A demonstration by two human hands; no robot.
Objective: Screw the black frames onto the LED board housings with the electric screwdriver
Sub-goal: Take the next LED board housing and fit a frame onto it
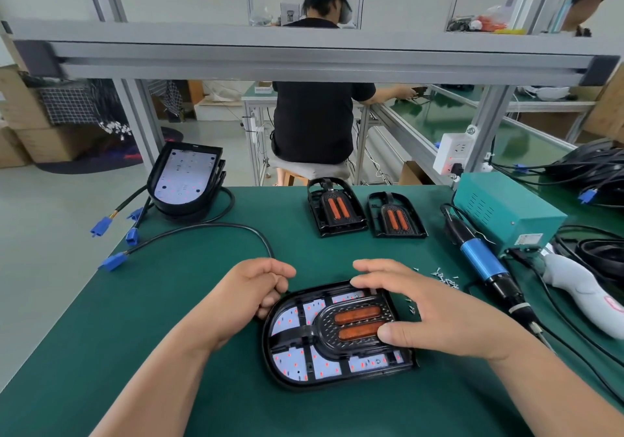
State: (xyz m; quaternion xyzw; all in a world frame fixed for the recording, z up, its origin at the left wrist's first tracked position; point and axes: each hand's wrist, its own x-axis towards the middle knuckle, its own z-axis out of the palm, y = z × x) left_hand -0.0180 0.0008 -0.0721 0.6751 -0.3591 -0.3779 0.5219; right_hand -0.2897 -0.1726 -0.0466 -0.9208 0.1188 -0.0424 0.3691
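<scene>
An LED board housing (290, 374) lies on the green mat in front of me, with a black frame (341, 330) carrying two orange lenses laid on top. My left hand (251, 293) grips the housing's far left edge with curled fingers. My right hand (429, 308) lies spread over the frame, fingers at its far edge and thumb on the lower orange lens. The electric screwdriver (486, 268), blue and black, lies on the mat to the right, untouched. Several small screws (445, 278) lie loose beside it.
Two spare black frames (336, 208) (396, 217) lie at the back of the table. A stack of housings (187, 180) with cables and blue connectors (113, 261) stands far left. A teal power box (506, 207) and cable coils sit right. A person sits beyond the table.
</scene>
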